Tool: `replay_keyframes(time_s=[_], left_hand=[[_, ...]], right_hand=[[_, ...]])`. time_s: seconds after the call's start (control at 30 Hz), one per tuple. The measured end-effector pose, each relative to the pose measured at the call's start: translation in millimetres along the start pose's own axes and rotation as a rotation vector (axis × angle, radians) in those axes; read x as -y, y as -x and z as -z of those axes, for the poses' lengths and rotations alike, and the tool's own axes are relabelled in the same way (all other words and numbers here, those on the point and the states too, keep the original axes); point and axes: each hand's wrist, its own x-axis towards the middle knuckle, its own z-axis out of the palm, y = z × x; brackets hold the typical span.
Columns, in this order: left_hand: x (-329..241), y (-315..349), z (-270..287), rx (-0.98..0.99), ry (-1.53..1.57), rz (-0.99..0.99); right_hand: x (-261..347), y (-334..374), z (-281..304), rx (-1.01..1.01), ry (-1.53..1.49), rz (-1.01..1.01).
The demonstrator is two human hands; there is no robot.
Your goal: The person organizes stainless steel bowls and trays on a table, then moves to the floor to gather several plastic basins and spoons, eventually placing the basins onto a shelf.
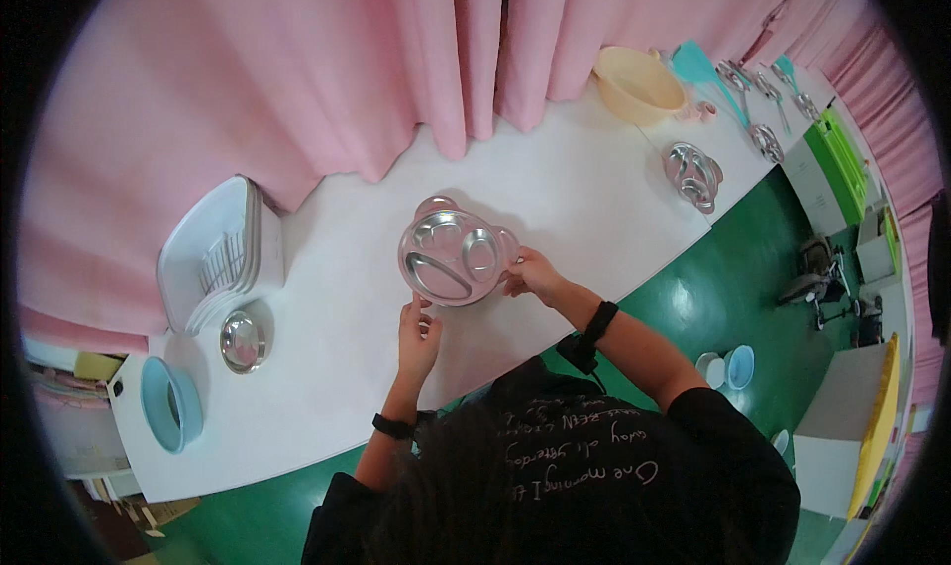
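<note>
A divided metal plate with pink trim and two rounded ears is between my hands over the white table. Its three steel compartments face up and hold nothing. My right hand grips the rim at the right, close to one ear, with the fingers bent round it. At the near edge of the plate, my left hand has its fingers curled against the rim; part of that grip is hidden. Both wrists carry black bands. Farther right on the table lies a similar divided plate.
White plastic trays lean together at the left, beside a round steel bowl and a light blue basin. A cream basin and turquoise utensils stand at the far right. Pink curtains hang behind the table.
</note>
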Motion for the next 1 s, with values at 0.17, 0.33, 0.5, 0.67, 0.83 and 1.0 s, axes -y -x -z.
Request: replay_keyframes(time_s=[0.17,0.33,0.5,0.67,0.83,1.0], left_hand=[[-0.5,-6.1,5.4,0.057,-0.034,-0.015],[14.6,-18.3,1.0,0.076,-0.049,-0.036],[19.1,-30.3,-4.2,-0.060,0.141,0.167],[40.3,-46.0,-11.5,-0.184,0.321,0.379],[31.0,-55.8,-41.4,-0.347,0.379,0.395],[4.8,-60.9,-79.8,-0.365,0.311,0.496]], right_hand=[[19.3,6.8,-4.1,-0.048,0.298,-0.082],[21.8,-0.8,11.0,-0.060,0.587,-0.099],[33.7,5.3,59.0,-0.108,0.625,-0.109],[47.5,10.2,185.1,-0.634,0.133,0.145],[39.6,49.6,338.1,-1.245,0.019,0.504],[32.6,73.4,411.5,-1.401,0.010,0.422]])
